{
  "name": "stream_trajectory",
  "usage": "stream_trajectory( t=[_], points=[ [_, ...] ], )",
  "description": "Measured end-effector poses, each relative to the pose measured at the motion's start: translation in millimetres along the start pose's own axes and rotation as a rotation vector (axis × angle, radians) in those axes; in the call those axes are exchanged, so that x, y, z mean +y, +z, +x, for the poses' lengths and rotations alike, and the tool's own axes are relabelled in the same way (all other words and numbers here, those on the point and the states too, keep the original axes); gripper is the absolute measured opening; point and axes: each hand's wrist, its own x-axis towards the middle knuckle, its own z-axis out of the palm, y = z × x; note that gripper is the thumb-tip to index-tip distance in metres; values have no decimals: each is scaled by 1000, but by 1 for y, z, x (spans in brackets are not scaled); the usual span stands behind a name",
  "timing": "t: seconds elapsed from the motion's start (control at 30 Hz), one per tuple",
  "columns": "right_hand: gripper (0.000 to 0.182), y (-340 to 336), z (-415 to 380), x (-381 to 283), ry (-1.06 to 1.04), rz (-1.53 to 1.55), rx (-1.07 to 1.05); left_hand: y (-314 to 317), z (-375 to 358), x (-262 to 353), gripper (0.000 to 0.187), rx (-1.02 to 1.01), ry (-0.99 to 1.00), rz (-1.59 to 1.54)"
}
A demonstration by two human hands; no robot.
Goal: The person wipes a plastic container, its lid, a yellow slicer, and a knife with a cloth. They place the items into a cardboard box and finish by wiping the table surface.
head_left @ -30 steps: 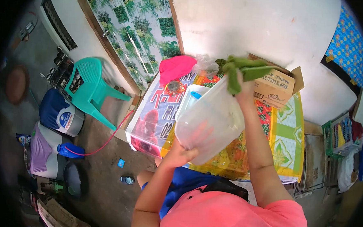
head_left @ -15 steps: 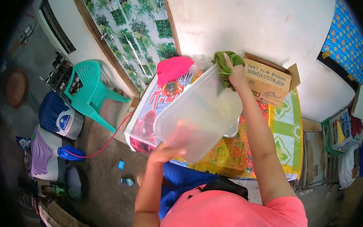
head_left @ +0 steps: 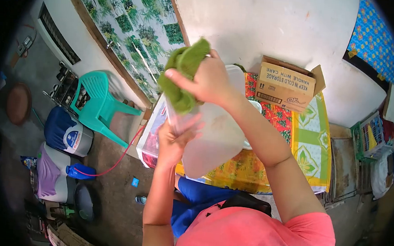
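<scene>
A translucent plastic container (head_left: 216,139) is held tilted above the table. My left hand (head_left: 173,137) grips its left side, fingers lying over the edge. In my right hand (head_left: 210,81) is a bunched green cloth (head_left: 184,69), pressed to the container's upper left edge; the cloth is slightly blurred and hides that corner. Behind the container, a pale round rim (head_left: 255,106) shows in part on the table.
The table (head_left: 308,160) has a patterned plastic cover. An open cardboard box (head_left: 281,85) stands at its back against the wall. To the left are a green plastic chair (head_left: 93,102), a blue-covered tub (head_left: 67,129) and a red hose (head_left: 124,152). Crates (head_left: 370,141) stand at right.
My right hand has moved left with the green cloth, from the container's far edge to its left edge. The container has turned and tilted; my left hand has moved up along it.
</scene>
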Motion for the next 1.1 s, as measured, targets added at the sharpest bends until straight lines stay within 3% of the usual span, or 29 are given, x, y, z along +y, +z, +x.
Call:
stream_trajectory(
  t=[0.03, 0.1, 0.2, 0.27, 0.3, 0.43, 0.5, 0.6, 0.7, 0.8, 0.9, 0.93, 0.97, 1.07, 1.1],
  points=[
    [52, -5, -6, 14, 121, -83, -154, -3, -3, -1, 59, 23, 13, -29],
    [45, -3, -23, 53, 186, -13, -153, -12, -11, -3, 58, 74, 36, -83],
    [36, 6, -48, 82, 470, 139, -142, -19, -14, -12, 57, 59, 37, -122],
    [35, 19, -61, 72, 458, 116, 77, -12, -11, -15, 64, 92, 30, -207],
    [36, 19, -66, 57, 520, 132, -17, -8, -7, -15, 68, 104, 26, -247],
    [40, 32, -82, 2, 413, 295, -116, -4, 9, -23, 51, 128, 89, -335],
    [41, 40, -92, -19, 260, 243, -68, -1, 22, -26, 53, 210, 185, -465],
    [47, 43, -128, -49, 161, 204, -137, -29, 29, -29, 62, 182, 150, -370],
    [51, 22, -162, -72, 180, 253, -289, -38, 28, -18, 61, 353, 139, -354],
    [52, 4, -203, -64, 289, 179, -313, -49, 21, -20, 62, 418, 131, -337],
    [49, -1, -228, -30, 697, 302, -350, -50, 9, -18, 59, 450, 49, -408],
    [45, 4, -231, -11, 710, 236, -204, -49, 8, -21, 59, 434, 22, -436],
    [40, 12, -248, 21, 442, -49, -246, -48, 6, -25, 59, 417, -5, -464],
    [41, 14, -186, 22, 697, 159, -130, -29, 4, -34, 59, 316, -50, -463],
    [38, 13, -169, 12, 651, 218, -133, -23, 4, -36, 59, 273, -59, -447]
  ],
)
